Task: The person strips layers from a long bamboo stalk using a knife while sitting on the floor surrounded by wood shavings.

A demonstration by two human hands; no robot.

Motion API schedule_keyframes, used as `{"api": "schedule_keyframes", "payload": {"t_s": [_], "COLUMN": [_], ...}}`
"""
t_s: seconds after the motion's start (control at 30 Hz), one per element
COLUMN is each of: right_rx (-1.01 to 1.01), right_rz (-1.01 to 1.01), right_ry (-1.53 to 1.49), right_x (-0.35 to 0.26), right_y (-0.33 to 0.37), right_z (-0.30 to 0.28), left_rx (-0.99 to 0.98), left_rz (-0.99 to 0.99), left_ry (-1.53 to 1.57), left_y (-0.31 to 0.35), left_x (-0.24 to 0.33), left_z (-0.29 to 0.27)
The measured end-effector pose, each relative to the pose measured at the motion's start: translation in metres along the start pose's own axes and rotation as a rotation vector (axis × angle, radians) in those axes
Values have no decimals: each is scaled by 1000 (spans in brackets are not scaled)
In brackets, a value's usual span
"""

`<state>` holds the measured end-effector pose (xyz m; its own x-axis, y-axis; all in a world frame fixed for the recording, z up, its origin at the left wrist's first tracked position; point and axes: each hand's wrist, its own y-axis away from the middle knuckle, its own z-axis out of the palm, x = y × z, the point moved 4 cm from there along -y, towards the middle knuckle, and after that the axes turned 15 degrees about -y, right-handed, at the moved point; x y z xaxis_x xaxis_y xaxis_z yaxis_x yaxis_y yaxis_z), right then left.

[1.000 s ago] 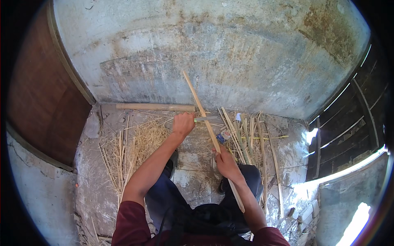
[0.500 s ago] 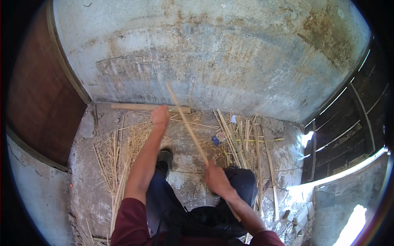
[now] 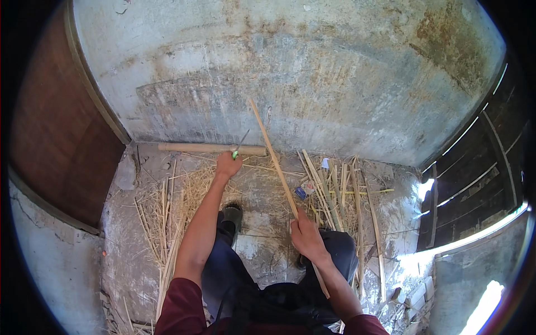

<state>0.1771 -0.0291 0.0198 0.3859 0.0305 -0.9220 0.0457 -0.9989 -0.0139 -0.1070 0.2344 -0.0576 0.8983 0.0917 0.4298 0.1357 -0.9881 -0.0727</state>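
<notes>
My left hand (image 3: 228, 164) is closed round the green handle of a knife (image 3: 242, 143), whose thin blade points up and to the right. A small gap separates that blade from a long bamboo strip (image 3: 272, 152). Lower down, my right hand (image 3: 307, 239) grips the strip, which slants from upper left to lower right. Its far end rises in front of the wall, and its near end passes under my right forearm. Behind my left hand a thick bamboo pole (image 3: 195, 148) lies along the wall's foot.
Split bamboo strips (image 3: 339, 187) lie on the floor to the right, beside a small blue packet (image 3: 301, 193). Shavings (image 3: 192, 192) and more strips are heaped at left. A stained wall (image 3: 312, 72) closes the far side, a brown door (image 3: 67, 117) the left. Broken blocks (image 3: 413, 296) sit lower right.
The knife has come away from the bamboo strip, and its blade now shows clearly. The strip is more upright. The whole view has shifted slightly.
</notes>
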Motion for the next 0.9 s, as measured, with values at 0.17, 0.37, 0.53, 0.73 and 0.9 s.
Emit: {"api": "schedule_keyframes", "payload": {"t_s": [0.17, 0.37, 0.53, 0.73, 0.9], "right_rx": [5, 46, 72, 135, 112], "right_rz": [56, -2, 29, 5, -4], "right_ry": [-43, -143, -157, -143, -111], "right_x": [2, 10, 4, 15, 8], "right_y": [-2, -5, -7, -13, -12], "right_z": [-3, -6, -13, -18, -22], "left_rx": [-52, -11, -201, -234, -284], "left_rz": [60, 285, 288, 469, 630], "left_ry": [132, 174, 285, 318, 184], "left_y": [0, 13, 19, 56, 92], "left_x": [15, 27, 27, 67, 102], "left_z": [14, 13, 3, -40, -60]}}
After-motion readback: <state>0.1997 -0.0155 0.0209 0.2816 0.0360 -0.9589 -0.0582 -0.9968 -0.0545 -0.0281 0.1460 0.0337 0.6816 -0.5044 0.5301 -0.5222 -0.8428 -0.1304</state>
